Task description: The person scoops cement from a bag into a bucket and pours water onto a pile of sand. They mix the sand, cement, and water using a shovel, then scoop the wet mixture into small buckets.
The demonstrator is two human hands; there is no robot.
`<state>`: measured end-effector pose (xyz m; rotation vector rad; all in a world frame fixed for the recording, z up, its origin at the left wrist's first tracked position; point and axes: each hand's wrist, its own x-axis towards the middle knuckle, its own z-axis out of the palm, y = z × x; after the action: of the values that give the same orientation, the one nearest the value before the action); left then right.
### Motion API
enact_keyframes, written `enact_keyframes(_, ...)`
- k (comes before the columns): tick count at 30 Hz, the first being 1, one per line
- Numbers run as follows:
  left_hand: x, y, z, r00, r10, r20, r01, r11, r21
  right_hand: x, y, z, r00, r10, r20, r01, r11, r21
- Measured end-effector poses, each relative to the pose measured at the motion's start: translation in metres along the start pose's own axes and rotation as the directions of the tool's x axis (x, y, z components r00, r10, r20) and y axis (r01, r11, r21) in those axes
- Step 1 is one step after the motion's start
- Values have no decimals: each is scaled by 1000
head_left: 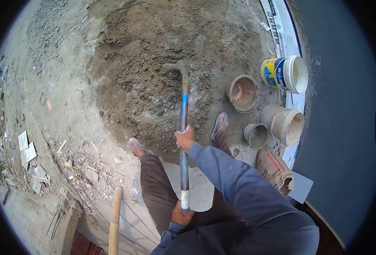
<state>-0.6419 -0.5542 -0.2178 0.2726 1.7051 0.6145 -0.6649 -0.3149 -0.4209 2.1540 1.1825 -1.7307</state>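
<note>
A long-handled hoe (184,111) with a curved neck runs straight away from me, its head sunk partly in a heap of wet grey-brown mortar (141,91). My right hand (185,138) is wrapped round the middle of its dark handle, which carries blue marks. Lower down, close to my body, my left hand (182,216) grips the handle's end just below a white band. The hoe's blade is hidden by the mortar. My sandalled feet stand at the near edge of the heap.
Right of the heap stand a brown bucket (242,93), a yellow-and-blue labelled bucket (277,73), a mortar-crusted bucket (286,125) and a small grey bucket (256,135). A torn cement bag (274,168) lies nearer. At left are broken tiles (27,154) and a wooden pole (114,221).
</note>
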Motion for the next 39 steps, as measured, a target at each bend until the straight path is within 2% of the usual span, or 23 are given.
enact_keyframes(1,-2,4,1,1000,-1,5,1,1000,-2,-22,-13,-19,999,40,37,-45,989,144)
enact_keyframes(4,5,10,2,996,-79,51,73,993,96,-19,-34,-64,995,-33,-99,58,962,267)
enact_keyframes(6,60,31,-9,993,-30,112,-2,962,272,4,-70,-92,974,-67,-216,124,957,261)
enact_keyframes(8,120,54,-35,987,42,154,-90,943,319,48,-99,-106,955,-97,-280,173,949,263)
enact_keyframes(10,158,77,-71,977,74,202,-137,937,321,89,-98,-94,954,-115,-278,189,948,257)
enact_keyframes(12,148,64,-96,984,86,157,-135,933,334,99,-99,-58,969,53,-241,34,938,345)
enact_keyframes(13,139,55,-109,987,98,129,-139,921,364,95,-90,-30,976,32,-217,36,952,303)
enact_keyframes(15,107,21,-143,956,-110,272,135,988,-74,79,-62,38,971,62,-229,-12,977,211)
enact_keyframes(16,89,5,-151,961,-137,239,172,976,-133,129,-2,80,950,-76,-302,107,991,85)
enact_keyframes(18,64,-7,-163,967,-152,205,194,959,-205,73,-16,117,948,-80,-309,88,996,12)
enact_keyframes(19,53,-5,-175,965,-185,185,203,976,-84,57,-14,131,943,-81,-323,79,997,-20)
enact_keyframes(20,42,-5,-182,963,-219,159,215,976,45,44,-5,137,967,-39,-253,56,996,62)
enact_keyframes(21,34,-9,-185,965,-209,158,203,978,54,36,1,139,983,-5,-181,32,989,145)
enact_keyframes(22,24,-16,-186,984,-126,126,103,980,173,14,-4,129,982,-6,-188,35,988,150)
enact_keyframes(23,18,-21,-186,994,-39,106,7,958,288,-19,-19,109,991,82,-104,-46,949,313)
enact_keyframes(24,16,-23,-185,993,-41,112,7,958,286,-41,-28,90,988,157,-4,-138,880,454)
enact_keyframes(26,14,-24,-180,994,-47,102,-6,885,465,-51,-27,65,991,118,-66,-69,861,503)
enact_keyframes(28,41,-6,-169,982,-71,172,-16,889,458,-37,-34,28,975,88,-204,31,854,519)
enact_keyframes(30,82,7,-149,980,73,186,-150,884,443,0,-45,-13,961,28,-274,108,877,468)
enact_keyframes(33,137,49,-153,973,66,219,-165,864,476,68,-54,-44,957,65,-283,70,894,443)
enact_keyframes(34,142,53,-157,962,35,272,-164,869,468,75,-47,-29,963,61,-264,61,901,430)
enact_keyframes(36,129,32,-180,971,13,240,-116,900,420,85,-33,6,972,154,-179,-61,896,441)
enact_keyframes(39,77,3,-181,987,-38,158,-13,950,312,45,-20,74,974,127,-185,-63,946,319)
